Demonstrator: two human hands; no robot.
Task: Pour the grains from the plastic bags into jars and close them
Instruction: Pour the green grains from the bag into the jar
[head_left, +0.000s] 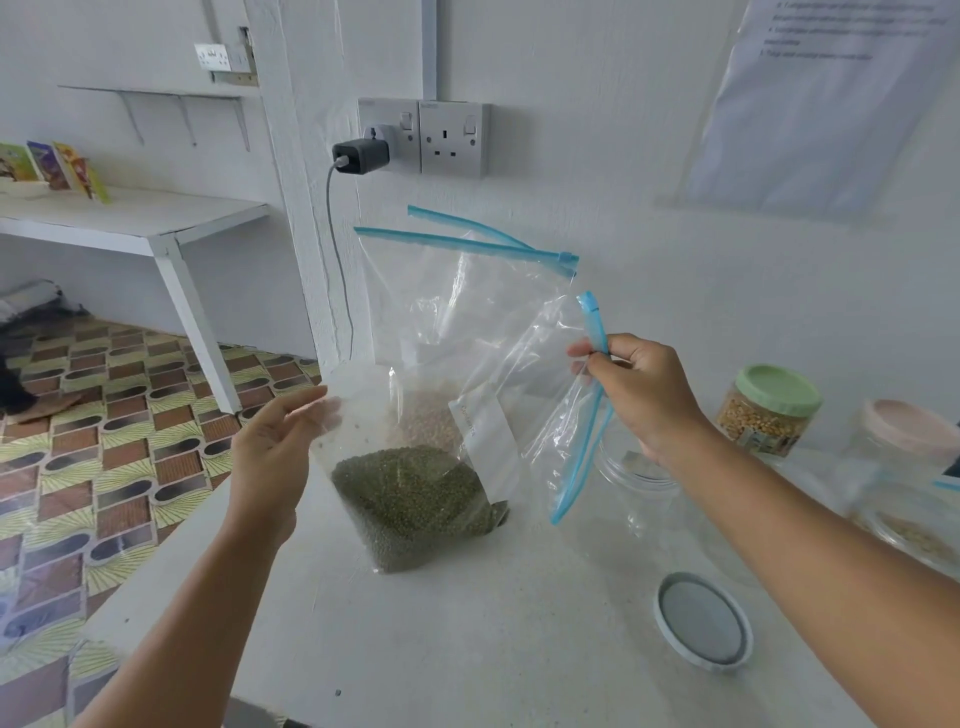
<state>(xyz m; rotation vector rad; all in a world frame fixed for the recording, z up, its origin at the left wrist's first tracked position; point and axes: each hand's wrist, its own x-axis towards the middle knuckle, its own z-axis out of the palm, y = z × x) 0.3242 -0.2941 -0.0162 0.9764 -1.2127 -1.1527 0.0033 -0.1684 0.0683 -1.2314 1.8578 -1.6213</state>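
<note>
- Nearest the camera: grey-blue lid, lying flat on white table, apart from the jars.
- Front bag holds green grains, sits on the table at centre, top tilted right.
- Right hand pinches the bag's blue zip strip between thumb and curled fingers; zip is parted.
- Left hand on the bag's left edge, fingers fairly straight against the plastic; can't tell if thumb pinches it.
- Second bag stands just behind, zip open, pale grains at the bottom.
- Open clear jar just right of the front bag, below the right hand, partly hidden by the wrist.
- Green-lidded jar of yellow kernels further right, closed.
- Pink-lidded jar beyond it; another jar with grains at the right edge, blurred.
- Wall: double socket with charger plugged in.
</note>
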